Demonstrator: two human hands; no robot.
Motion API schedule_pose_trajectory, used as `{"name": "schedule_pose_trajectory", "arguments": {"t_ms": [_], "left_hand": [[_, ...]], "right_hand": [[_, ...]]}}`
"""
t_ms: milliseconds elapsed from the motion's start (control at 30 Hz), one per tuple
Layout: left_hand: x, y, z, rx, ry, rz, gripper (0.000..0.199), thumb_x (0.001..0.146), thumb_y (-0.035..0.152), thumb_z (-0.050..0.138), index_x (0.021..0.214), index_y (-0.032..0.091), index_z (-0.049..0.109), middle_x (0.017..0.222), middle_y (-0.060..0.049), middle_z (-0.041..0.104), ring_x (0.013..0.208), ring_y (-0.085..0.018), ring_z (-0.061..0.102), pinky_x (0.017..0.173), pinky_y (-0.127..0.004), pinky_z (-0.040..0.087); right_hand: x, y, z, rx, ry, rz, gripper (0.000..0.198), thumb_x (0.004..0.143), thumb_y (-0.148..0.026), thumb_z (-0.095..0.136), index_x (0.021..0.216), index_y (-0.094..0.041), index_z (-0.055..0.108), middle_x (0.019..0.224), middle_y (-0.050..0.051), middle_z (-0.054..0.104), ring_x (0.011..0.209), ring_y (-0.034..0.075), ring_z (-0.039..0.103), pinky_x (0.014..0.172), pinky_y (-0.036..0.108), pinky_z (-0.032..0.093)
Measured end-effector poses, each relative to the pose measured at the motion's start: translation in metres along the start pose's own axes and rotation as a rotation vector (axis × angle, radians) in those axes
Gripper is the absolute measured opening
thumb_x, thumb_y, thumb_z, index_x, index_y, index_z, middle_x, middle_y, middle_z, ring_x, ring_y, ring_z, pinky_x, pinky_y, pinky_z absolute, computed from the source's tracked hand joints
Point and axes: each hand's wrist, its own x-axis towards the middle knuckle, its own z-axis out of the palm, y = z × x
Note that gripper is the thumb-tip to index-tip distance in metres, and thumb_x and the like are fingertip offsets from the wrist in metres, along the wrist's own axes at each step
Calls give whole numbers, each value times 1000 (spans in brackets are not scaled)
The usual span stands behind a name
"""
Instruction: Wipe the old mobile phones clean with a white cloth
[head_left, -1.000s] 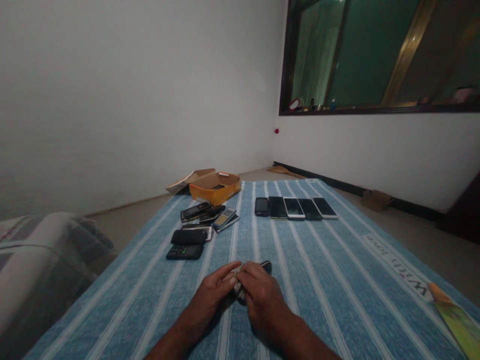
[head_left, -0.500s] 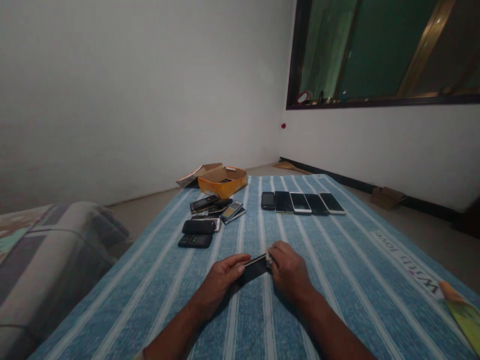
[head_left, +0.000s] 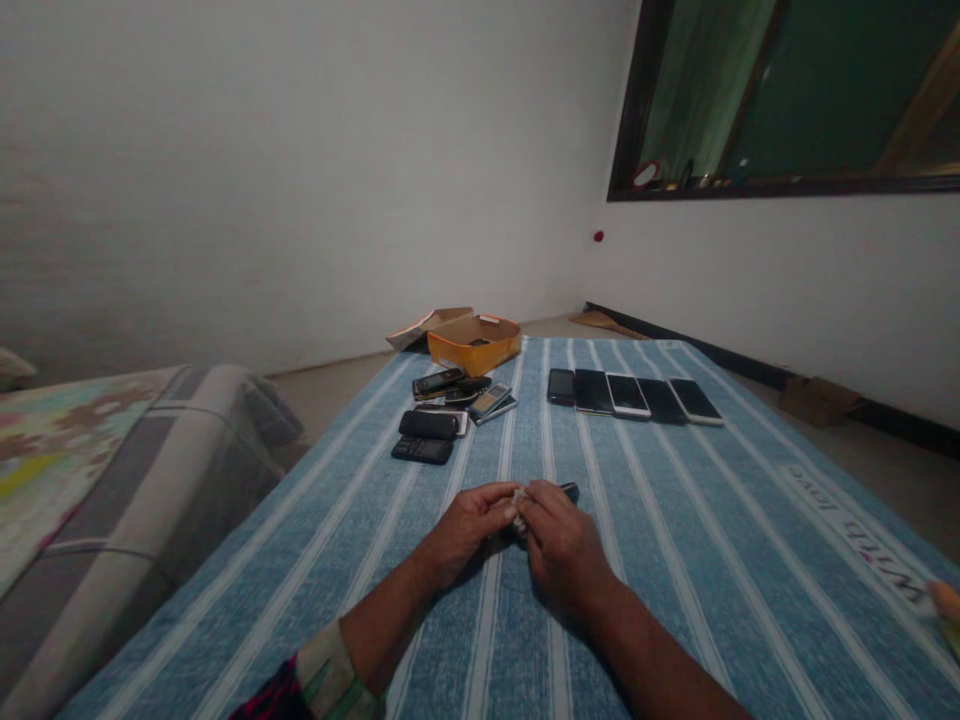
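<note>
Cloth point(head_left: 675, 540) beneath hands point(head_left: 466, 528) point(head_left: 561, 540) pinching pale wad point(head_left: 519, 512) reads “With love” point(head_left: 855, 535) (upside down).

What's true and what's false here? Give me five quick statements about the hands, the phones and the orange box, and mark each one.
1. The left hand and right hand meet at a pale item. True.
2. The orange box is shut. False: the orange box stands open at the top.
3. Five phones lie in a row. True.
4. That row lies on bare floor. False: it lies on a striped blue cloth.
5. A dark object shows past the right hand. True.
</note>
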Motion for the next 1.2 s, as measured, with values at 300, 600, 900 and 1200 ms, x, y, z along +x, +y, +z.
{"name": "schedule_pose_trajectory", "arguments": {"t_ms": [300, 600, 900, 1200], "left_hand": [[0, 1, 0, 38, 96, -36, 43, 65, 34, 84, 102, 14, 74, 93, -8, 73, 78, -18, 63, 77, -31, 43], [1, -2, -4, 96, 110, -23, 44, 68, 37, 82, 104, 14, 74, 84, -7, 72, 70, -16, 60, 68, -29, 41], [-1, 2, 0, 140, 114, 6, 40, 67, 36, 82, 100, 15, 75, 91, -7, 73, 79, -18, 61, 77, -30, 42], [1, 1, -3, 174, 110, -2, 44, 67, 39, 81, 103, 14, 74, 91, -8, 73, 75, -18, 61, 73, -31, 42]], "right_hand": [[-4, 28, -13, -94, -1, 132, 26, 76, -2, 45, 86, -18, 63, 89, 9, 62, 87, 21, 58, 77, 30, 50], [-6, 42, -17, -109, 56, 263, 25, 76, -5, 44, 84, -18, 63, 84, 6, 63, 78, 18, 60, 71, 27, 47], [-1, 43, -22, 69, 115, 448, 24, 70, -9, 46, 78, -18, 67, 76, 4, 65, 69, 17, 63, 66, 28, 48], [-5, 49, -17, 35, 167, 475, 26, 71, -9, 44, 78, -18, 68, 74, 3, 66, 66, 17, 62, 63, 30, 51]]}}
